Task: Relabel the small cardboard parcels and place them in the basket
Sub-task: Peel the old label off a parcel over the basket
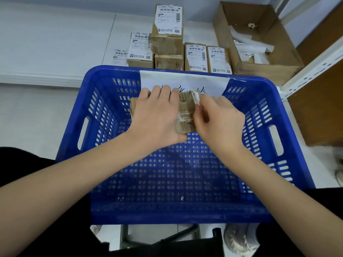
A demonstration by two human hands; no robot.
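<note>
While both hands work above the far half of the blue plastic basket (289, 138), its perforated floor lies bare from the middle to the near wall, leaving wide room there. Slotted walls rise on all four sides, with a handle cut-out left and right, and a white paper sheet (185, 79) with dark handwriting is folded over the far rim. The left hand (157, 115) lies palm down across a small cardboard parcel (186, 115), fingers curled over its far edge, gripping it just above the basket floor. The right hand (220, 119) is closed in a pinch on a strip of white label (195, 98) at the parcel's right end; the brown surface there looks scuffed and shiny with clear tape. Behind the basket stand six more brown parcels (168, 28), one stacked on another, five showing white barcode labels. To their right sits one large open carton (259, 39) holding crumpled white paper, tight against a white metal shelf post (313, 62). All of it rests on a pale, smooth worktop (46, 43), open on the left.
</note>
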